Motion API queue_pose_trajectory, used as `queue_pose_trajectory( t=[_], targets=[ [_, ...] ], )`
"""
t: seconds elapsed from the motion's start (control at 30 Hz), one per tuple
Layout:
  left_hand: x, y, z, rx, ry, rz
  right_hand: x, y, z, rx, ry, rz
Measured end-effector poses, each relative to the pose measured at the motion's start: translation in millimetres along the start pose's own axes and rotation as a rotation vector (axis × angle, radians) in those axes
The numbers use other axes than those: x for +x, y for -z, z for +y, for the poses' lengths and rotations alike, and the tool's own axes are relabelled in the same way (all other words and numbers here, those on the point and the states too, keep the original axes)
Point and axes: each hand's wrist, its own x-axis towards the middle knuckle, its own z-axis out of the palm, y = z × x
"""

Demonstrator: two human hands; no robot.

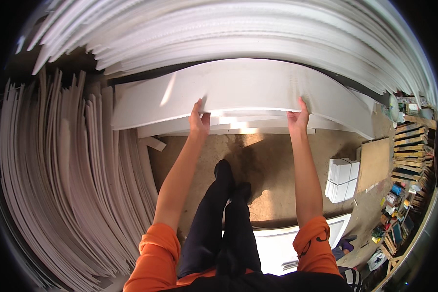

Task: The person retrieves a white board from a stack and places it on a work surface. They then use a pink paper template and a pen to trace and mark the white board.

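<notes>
A long white corrugated sheet (243, 87) is held flat in front of me, above the floor. My left hand (199, 118) grips its near edge left of centre, thumb on top. My right hand (298, 117) grips the same edge further right. Both arms reach forward from orange sleeves. More white sheets (228, 127) lie just under the held one. My dark-clad legs and shoes (228, 180) stand on the brown floor below it.
Tall stacks of white sheets (58, 185) stand on edge at the left, and more arch overhead (238, 34). A small pile of white boards (341, 179) and a brown board (374, 163) lie at right, beside wooden pallets (411, 151). A white panel (282, 243) sits behind my feet.
</notes>
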Motion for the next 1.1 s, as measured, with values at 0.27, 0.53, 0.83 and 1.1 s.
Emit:
queue_pose_trajectory(
  t=[0.27, 0.53, 0.83, 1.1],
  targets=[
    [-250.3, -100.1, 57.5, -0.107, 0.129, -0.294, -203.8, -78.0, -171.5, 0.091, 0.051, -0.041],
    [-463.8, -190.2, 113.8, 0.201, 0.085, -0.787, -407.7, -124.9, -253.0, 0.246, 0.143, -0.165],
    [-575.0, -146.5, 175.4, 0.309, 0.080, -1.068, -597.7, -88.6, -267.4, 0.202, 0.569, -0.314],
    [-643.9, -82.1, 178.9, 0.420, 0.409, -1.263, -737.9, -28.4, -220.0, 0.177, 0.796, 0.081]
  ],
)
